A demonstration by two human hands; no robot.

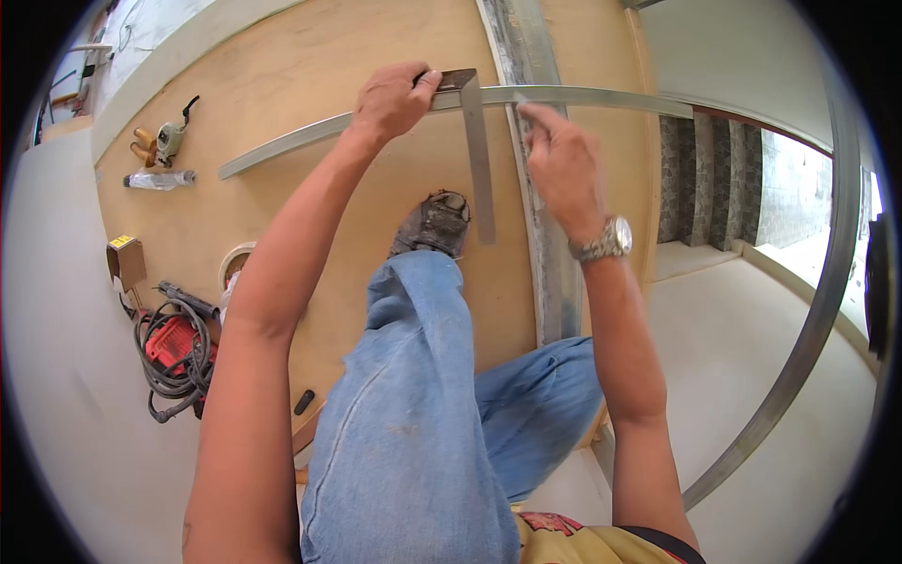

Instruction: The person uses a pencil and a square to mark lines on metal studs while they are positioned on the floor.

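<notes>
My left hand (398, 99) grips the dark stock of a try square (479, 162) and presses it against a long metal profile (599, 96). The square's blade crosses the profile and points back towards my shoe. To the right of the blade, my right hand (564, 158), blurred and wearing a watch, is over the profile with its index finger extended. Something small and pale shows at that fingertip; I cannot tell what it is. A wide metal channel (560, 282) runs beneath the profile, crossing it on the plywood board (423, 35).
At left on the plywood lie a tape measure (169, 141), a plastic-wrapped cylinder (161, 180), an open cardboard box (127, 264) and a red corded power tool (173, 345). My shoe (440, 222) rests on the board. A metal bar (810, 338) curves along the right, before stone-clad steps (705, 183).
</notes>
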